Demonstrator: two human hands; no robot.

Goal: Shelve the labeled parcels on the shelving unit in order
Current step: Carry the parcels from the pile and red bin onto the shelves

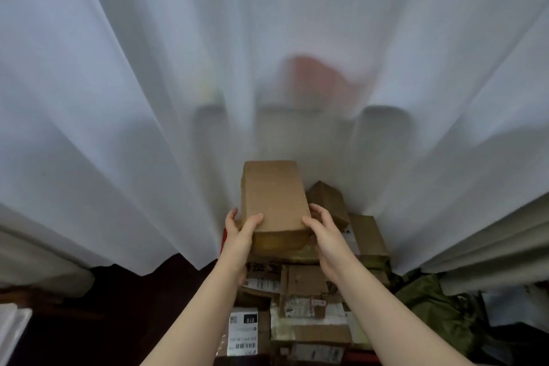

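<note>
Cardboard parcel (273, 199) is raised above the parcel pile (303, 306); left hand (237, 235) and right hand (323, 235) clasp its near end, likely for carrying.

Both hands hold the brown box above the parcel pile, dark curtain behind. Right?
No: the curtain is white, not dark, per the head view. Left hand and right hand do hold the brown box above the parcel pile.

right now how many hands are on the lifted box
2. The left hand grips the near left corner of the cardboard box; the right hand grips its near right edge. Both hold it over the pile of parcels.
</note>
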